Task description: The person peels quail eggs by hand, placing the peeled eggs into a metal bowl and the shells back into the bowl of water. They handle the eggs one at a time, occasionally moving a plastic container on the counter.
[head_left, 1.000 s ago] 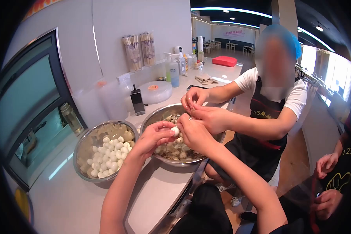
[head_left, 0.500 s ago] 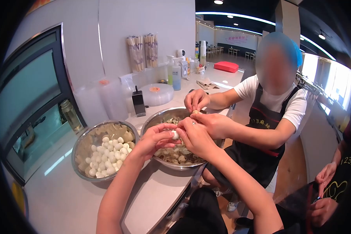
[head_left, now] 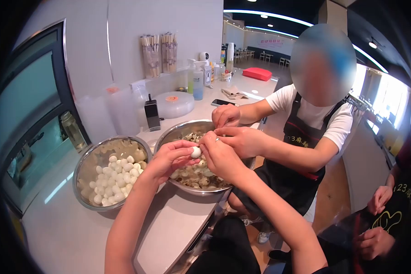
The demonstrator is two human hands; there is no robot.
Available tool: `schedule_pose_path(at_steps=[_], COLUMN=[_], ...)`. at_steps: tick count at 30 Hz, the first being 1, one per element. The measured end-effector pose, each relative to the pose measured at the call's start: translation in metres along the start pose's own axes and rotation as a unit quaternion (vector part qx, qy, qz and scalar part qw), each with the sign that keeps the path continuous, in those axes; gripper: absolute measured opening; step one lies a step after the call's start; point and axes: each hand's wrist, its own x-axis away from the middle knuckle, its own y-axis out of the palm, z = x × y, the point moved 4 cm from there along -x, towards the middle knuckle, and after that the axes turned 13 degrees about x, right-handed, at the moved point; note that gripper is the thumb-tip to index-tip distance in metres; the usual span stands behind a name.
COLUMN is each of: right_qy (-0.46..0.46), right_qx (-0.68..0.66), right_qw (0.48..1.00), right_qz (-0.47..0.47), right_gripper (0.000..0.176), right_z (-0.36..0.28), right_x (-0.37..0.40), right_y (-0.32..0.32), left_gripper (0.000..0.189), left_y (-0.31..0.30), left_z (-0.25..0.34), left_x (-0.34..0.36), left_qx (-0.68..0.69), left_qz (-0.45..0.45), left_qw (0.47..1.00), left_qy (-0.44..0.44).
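Note:
A peeled, white quail egg (head_left: 196, 152) is held between the thumb and fingers of my left hand (head_left: 169, 159), above the big metal bowl (head_left: 201, 192). My right hand (head_left: 221, 157) is beside the egg, its thumb and fingertips pinched together; what they hold, if anything, is hidden. Below both hands, the bowl contains speckled quail eggs (head_left: 204, 182) and bits of shell. To the left, a second metal bowl (head_left: 83, 197) carries many peeled white eggs (head_left: 116, 178).
Across the bowl sits a person in a black apron (head_left: 301, 123), hands (head_left: 242, 139) over its far rim. Another person's hands (head_left: 376, 237) appear at lower right. Behind the bowls are a black box-shaped device (head_left: 151, 113), stacked plastic lids (head_left: 173, 105) and a phone (head_left: 223, 103).
The view has shifted slightly, so things sit a little lower and further left. More of the white egg shows in my left fingers, and my right fingertips have moved off its face.

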Motion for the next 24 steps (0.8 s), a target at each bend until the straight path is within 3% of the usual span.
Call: schedule_pose_path(at_steps=[1,7,12,16,18,22,24], right_qy=[0.035,0.042,0.013,0.021,0.024,0.047,0.045], right_qx=[-0.012,-0.039,-0.025,-0.031,-0.032,-0.035,-0.036], right_qw=[0.999,0.997,1.0,0.999,0.999,0.997,0.997], right_qz=[-0.023,-0.049,0.007,-0.006,-0.02,-0.04,-0.041], right_gripper=[0.007,0.012,0.012,0.014,0.014,0.018,0.019], right_z=[0.004,0.002,-0.003,0.005,0.005,0.003,0.004], right_x=[0.001,0.0,-0.001,0.005,0.006,0.005,0.005], right_y=[0.001,-0.002,-0.005,0.001,0.002,0.0,0.001], left_gripper=[0.025,0.028,0.032,0.027,0.02,0.013,0.018], left_y=[0.0,-0.003,-0.005,0.005,0.008,0.009,0.01], left_z=[-0.001,-0.002,-0.004,-0.005,-0.006,-0.006,-0.006], left_x=[-0.002,-0.004,-0.007,-0.006,-0.004,-0.004,-0.004], left_qx=[0.001,-0.019,-0.005,-0.047,-0.112,-0.117,-0.122], left_qz=[0.003,-0.017,0.024,-0.015,0.006,0.009,0.013], left_qw=[1.0,1.0,1.0,0.999,0.994,0.993,0.992], left_qy=[0.004,0.003,0.013,0.008,0.009,0.011,0.012])
